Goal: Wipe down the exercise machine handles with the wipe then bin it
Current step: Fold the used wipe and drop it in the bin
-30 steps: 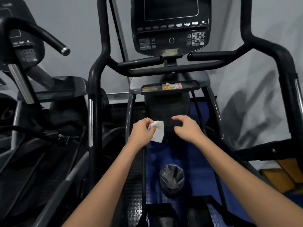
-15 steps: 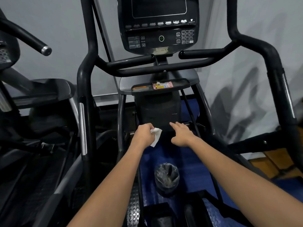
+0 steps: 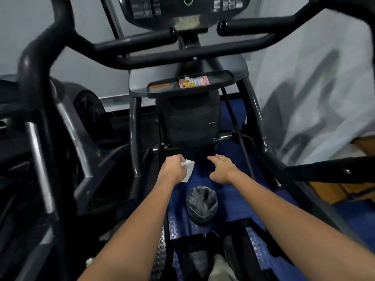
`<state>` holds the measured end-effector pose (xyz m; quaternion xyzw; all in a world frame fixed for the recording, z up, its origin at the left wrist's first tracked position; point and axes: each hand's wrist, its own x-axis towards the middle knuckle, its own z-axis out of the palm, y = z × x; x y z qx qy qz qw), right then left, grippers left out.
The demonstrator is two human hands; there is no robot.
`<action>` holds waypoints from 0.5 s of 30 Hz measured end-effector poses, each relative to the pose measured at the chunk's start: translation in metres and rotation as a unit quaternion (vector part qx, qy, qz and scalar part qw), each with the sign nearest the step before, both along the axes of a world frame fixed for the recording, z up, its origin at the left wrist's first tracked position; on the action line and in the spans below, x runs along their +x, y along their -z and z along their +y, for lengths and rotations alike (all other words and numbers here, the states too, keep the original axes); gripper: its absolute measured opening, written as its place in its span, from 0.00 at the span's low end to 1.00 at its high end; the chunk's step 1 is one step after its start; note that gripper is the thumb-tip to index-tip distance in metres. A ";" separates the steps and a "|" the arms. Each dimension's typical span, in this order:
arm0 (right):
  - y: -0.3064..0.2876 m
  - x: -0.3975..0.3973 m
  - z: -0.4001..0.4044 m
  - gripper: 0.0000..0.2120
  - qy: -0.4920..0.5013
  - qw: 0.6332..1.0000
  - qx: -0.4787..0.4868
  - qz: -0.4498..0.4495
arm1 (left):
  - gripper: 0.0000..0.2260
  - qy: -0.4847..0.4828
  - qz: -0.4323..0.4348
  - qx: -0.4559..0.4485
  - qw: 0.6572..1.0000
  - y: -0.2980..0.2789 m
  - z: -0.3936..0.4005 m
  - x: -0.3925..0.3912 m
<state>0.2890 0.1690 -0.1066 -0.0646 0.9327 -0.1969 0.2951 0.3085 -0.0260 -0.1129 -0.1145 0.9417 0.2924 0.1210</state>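
White wipe (image 3: 187,169). Black handles (image 3: 142,40), black console (image 3: 182,11) with grey buttons. Blue floor mat (image 3: 239,197), studded pattern. Bin (image 3: 202,201) lined with grey-black bag. Pink packet (image 3: 193,83) on dark grey tray (image 3: 221,80). Wall (image 3: 304,67) light grey.

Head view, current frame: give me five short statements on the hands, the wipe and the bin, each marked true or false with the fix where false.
1. The left hand grips the white wipe. True.
2. The right hand also holds the wipe. False: it holds nothing, its fingers loosely extended, apart from the wipe.
3. The wipe is already in the bin. False: it hangs from the left hand, not yet in the bin.
4. The bin, lined with a dark bag, stands on the blue floor mat between the forearms. True.
5. A hand is wiping the upper handlebars. False: both hands are low, well below them.
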 end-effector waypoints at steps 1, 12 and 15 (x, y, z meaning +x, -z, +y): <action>0.012 -0.007 0.002 0.38 -0.005 1.000 0.003 -0.010 | 0.16 0.000 -0.005 -0.003 1.000 0.012 0.002 -0.008; 0.160 -0.093 0.019 0.35 -0.014 0.997 0.014 -0.070 | 0.10 0.012 -0.056 -0.024 0.998 0.158 0.023 -0.082; 0.209 -0.104 0.023 0.33 -0.023 0.994 0.018 -0.102 | 0.11 0.018 -0.088 -0.027 0.996 0.208 0.032 -0.090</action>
